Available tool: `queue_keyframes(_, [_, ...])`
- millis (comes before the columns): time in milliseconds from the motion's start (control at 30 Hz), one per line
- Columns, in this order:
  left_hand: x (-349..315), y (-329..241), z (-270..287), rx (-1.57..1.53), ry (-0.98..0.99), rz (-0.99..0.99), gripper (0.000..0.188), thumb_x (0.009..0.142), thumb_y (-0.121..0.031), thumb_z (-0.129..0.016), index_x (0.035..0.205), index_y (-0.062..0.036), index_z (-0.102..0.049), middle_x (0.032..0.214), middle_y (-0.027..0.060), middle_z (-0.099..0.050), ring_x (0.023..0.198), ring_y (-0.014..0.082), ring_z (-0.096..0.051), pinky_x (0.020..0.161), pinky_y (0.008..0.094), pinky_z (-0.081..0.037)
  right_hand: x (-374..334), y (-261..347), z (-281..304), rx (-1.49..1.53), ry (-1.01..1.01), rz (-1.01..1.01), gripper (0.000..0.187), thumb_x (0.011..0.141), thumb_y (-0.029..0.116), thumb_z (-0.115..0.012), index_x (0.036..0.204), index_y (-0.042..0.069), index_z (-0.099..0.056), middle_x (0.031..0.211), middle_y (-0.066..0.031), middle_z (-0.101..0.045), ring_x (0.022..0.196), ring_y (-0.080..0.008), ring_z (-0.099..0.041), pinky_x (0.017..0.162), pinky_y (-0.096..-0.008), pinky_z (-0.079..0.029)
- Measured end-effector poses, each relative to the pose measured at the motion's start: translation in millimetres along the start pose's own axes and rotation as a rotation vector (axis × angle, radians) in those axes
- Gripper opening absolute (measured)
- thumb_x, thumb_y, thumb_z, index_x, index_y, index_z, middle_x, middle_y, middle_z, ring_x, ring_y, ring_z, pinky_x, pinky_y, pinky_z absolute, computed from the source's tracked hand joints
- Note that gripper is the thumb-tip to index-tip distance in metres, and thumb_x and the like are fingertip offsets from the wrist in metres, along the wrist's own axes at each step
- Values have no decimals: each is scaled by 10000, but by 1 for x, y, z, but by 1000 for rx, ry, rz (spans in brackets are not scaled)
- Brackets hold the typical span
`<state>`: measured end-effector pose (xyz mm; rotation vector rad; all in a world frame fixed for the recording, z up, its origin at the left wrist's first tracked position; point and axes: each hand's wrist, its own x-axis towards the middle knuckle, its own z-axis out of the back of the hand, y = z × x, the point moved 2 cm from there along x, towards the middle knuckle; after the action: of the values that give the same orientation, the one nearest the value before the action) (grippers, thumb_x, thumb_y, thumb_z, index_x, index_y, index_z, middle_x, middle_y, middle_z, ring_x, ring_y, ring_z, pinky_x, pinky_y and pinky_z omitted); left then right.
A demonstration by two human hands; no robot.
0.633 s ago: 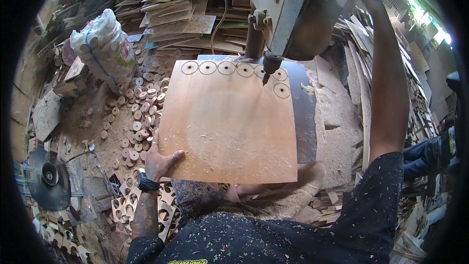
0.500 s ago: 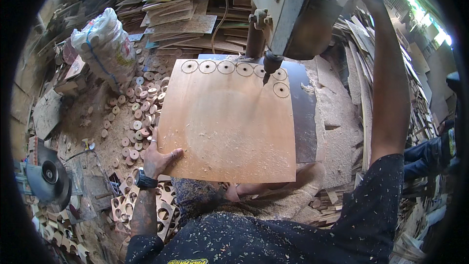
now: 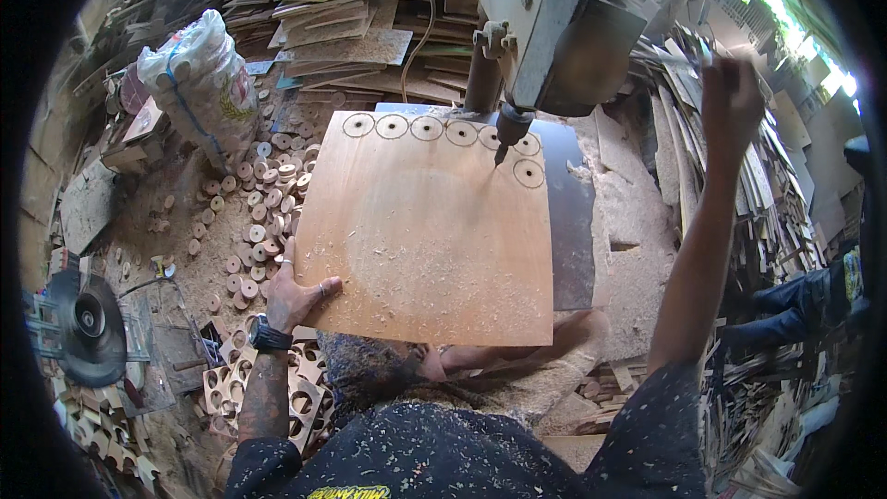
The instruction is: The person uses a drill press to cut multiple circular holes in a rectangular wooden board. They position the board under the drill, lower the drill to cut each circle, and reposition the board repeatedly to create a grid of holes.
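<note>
A square wooden sheet (image 3: 425, 249), strewn with shavings, lies under the drill press (image 3: 554, 37). Along its far edge runs a row of cut circles with dark centre holes, and one more circle (image 3: 528, 173) sits below the row's right end. The drill bit (image 3: 501, 155) points down at the bare wood left of that circle; whether its tip touches cannot be made out. My left hand (image 3: 297, 298) grips the sheet's near left edge, thumb on top. Out to the right, my right hand (image 3: 733, 97) is closed at the end of the press's feed lever (image 3: 679, 55), somewhat blurred.
Small wooden discs (image 3: 263, 231) are heaped left of the sheet. A filled plastic sack (image 3: 199, 83) stands behind them. A round fan-like machine part (image 3: 88, 316) is at far left, near perforated offcuts (image 3: 309, 397). Stacked boards (image 3: 342, 46) fill the back. Another person's leg (image 3: 785, 310) shows at right.
My right hand has come down and outward from high beside the press. The drill chuck sits slightly lower. The sheet and my left hand have shifted a little left.
</note>
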<state>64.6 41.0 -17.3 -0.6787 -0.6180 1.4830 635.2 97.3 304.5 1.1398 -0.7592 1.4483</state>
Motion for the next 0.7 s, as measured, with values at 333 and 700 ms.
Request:
queue_keyframes(333, [-1, 4, 0, 4, 7, -3, 1275, 677, -587, -905, 1588, 36, -266, 1218, 271, -698, 1088, 328, -720, 959, 390, -560, -95, 48, 2, -184, 317, -89, 326, 982, 321, -645, 816, 47, -703, 637, -141, -663, 581, -297, -681, 604, -423, -539])
queue_keyframes(700, [-1, -4, 0, -50, 0, -28, 1281, 675, -522, -931, 1580, 73, -247, 1200, 281, -703, 1045, 321, -737, 933, 390, -571, -160, 8, -81, -192, 207, -256, 353, 1100, 314, -465, 1073, 64, -713, 879, -198, -730, 820, -386, -720, 694, -480, -558])
